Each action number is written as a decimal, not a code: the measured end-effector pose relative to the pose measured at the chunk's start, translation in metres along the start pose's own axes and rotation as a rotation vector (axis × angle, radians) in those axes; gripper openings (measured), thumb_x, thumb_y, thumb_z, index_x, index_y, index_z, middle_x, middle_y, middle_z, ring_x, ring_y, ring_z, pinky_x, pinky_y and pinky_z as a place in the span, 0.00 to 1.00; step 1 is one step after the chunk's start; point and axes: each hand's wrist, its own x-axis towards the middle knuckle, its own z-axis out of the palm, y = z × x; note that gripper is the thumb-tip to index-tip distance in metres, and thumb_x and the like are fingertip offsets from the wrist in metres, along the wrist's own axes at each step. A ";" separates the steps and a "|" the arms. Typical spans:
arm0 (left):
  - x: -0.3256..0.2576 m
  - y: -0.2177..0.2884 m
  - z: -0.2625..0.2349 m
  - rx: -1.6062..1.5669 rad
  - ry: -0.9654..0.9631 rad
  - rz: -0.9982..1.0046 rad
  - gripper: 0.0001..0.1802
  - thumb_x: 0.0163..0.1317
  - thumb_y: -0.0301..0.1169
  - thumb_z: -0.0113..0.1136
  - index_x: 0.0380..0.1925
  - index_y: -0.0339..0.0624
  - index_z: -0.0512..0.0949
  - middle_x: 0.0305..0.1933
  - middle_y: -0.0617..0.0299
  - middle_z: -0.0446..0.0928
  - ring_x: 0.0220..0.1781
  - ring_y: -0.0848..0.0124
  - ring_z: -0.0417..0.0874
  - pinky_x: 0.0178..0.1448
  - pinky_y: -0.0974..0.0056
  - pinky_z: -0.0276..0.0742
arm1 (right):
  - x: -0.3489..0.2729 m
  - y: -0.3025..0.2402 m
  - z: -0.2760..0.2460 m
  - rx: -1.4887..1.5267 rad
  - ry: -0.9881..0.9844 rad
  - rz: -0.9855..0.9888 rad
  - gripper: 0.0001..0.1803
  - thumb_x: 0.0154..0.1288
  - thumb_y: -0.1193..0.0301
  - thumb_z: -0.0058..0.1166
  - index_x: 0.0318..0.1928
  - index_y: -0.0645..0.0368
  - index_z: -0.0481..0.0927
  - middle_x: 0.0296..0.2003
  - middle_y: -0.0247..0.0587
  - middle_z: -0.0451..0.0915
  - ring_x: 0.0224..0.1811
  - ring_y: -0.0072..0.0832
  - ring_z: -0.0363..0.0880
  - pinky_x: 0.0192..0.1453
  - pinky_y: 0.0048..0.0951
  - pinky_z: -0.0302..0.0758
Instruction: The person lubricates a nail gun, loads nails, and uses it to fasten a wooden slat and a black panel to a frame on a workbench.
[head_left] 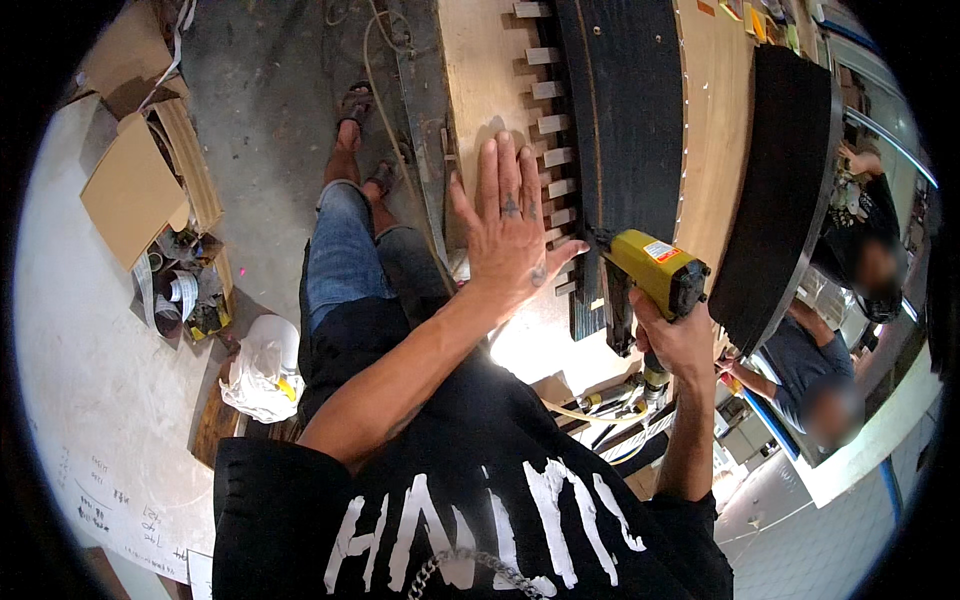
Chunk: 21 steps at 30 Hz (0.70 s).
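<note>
My left hand (508,235) lies flat, fingers stretched and thumb out to the right, on a pale wooden board (482,70). Just right of its fingers runs a row of short light wood strips (549,90), evenly spaced along the edge of a long black panel (630,120). Wrapped round the handle of a yellow and black nail gun (655,262), my right hand (682,340) holds the tool with its nose toward the lower strips. Whether the nose touches the work cannot be made out.
A curved black piece (775,190) stands to the right, with two other people (815,350) beyond it. Hand tools (605,398) and a hose lie near my body. At left are an open cardboard box (140,190) and a white plastic bag (262,375).
</note>
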 end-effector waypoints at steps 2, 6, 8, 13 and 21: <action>0.000 -0.001 0.000 0.004 -0.001 -0.003 0.74 0.42 0.70 0.64 0.71 0.28 0.36 0.76 0.35 0.27 0.78 0.45 0.21 0.70 0.29 0.18 | 0.000 -0.003 0.001 -0.023 0.000 0.005 0.18 0.62 0.68 0.58 0.49 0.66 0.78 0.23 0.33 0.78 0.19 0.18 0.73 0.22 0.24 0.69; 0.000 0.000 -0.002 0.008 -0.016 -0.013 0.73 0.42 0.69 0.64 0.70 0.27 0.38 0.76 0.35 0.27 0.77 0.44 0.21 0.70 0.29 0.18 | 0.002 -0.001 0.001 -0.059 0.005 -0.012 0.18 0.61 0.67 0.59 0.48 0.66 0.79 0.24 0.35 0.79 0.19 0.18 0.74 0.23 0.24 0.70; -0.001 0.000 -0.004 0.010 -0.029 -0.008 0.73 0.43 0.68 0.65 0.70 0.26 0.38 0.76 0.34 0.27 0.77 0.44 0.21 0.70 0.29 0.18 | 0.003 0.000 0.002 -0.049 0.013 -0.004 0.18 0.61 0.67 0.59 0.47 0.67 0.79 0.24 0.35 0.79 0.19 0.18 0.74 0.24 0.25 0.70; -0.002 -0.001 -0.011 0.051 -0.112 0.010 0.70 0.44 0.65 0.67 0.70 0.25 0.40 0.76 0.34 0.27 0.78 0.43 0.22 0.70 0.28 0.19 | 0.003 0.002 -0.001 -0.074 0.006 -0.053 0.17 0.61 0.67 0.58 0.46 0.66 0.79 0.23 0.34 0.78 0.19 0.19 0.74 0.23 0.25 0.70; -0.003 -0.004 -0.014 0.138 -0.163 0.028 0.68 0.45 0.65 0.65 0.70 0.26 0.43 0.76 0.37 0.30 0.78 0.46 0.24 0.71 0.30 0.22 | -0.011 0.025 -0.002 0.025 0.009 0.051 0.16 0.63 0.65 0.59 0.44 0.64 0.78 0.20 0.32 0.76 0.17 0.19 0.74 0.20 0.23 0.69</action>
